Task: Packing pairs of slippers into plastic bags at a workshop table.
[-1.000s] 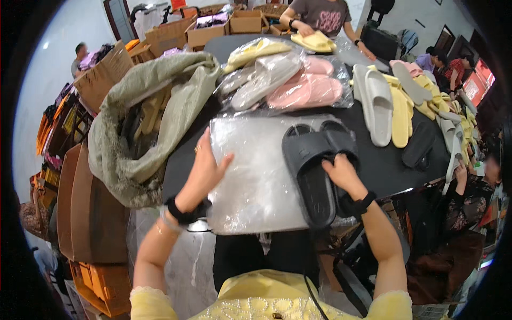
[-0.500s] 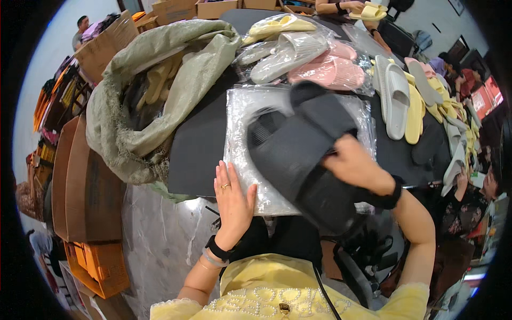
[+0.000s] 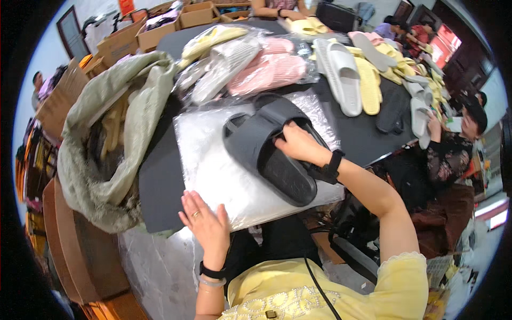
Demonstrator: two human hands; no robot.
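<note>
A pair of black slide sandals [image 3: 248, 140] lies over a stack of clear plastic bags [image 3: 210, 181] at the table's front. My right hand [image 3: 301, 143] is closed on the pair, with its fingers tucked in at the straps between the two slides. The far slide is partly hidden behind the near one and my hand. By the left front corner of the bags, my left hand [image 3: 208, 221] is open with fingers stretched, palm toward the bags' edge.
Left of the bags stands an open green woven sack [image 3: 144, 122] with sandals inside. Wrapped yellow, grey and pink slides [image 3: 269, 72] lie behind. Loose grey [image 3: 344, 80] and yellow slides [image 3: 369, 85] line the right side. A co-worker [image 3: 458, 138] sits at far right; another person is across the table.
The view has swung, so the table's things sit further left. The black slides, blurred before, are now sharp over the bags in my right hand. My left hand stays by the bags' edge.
</note>
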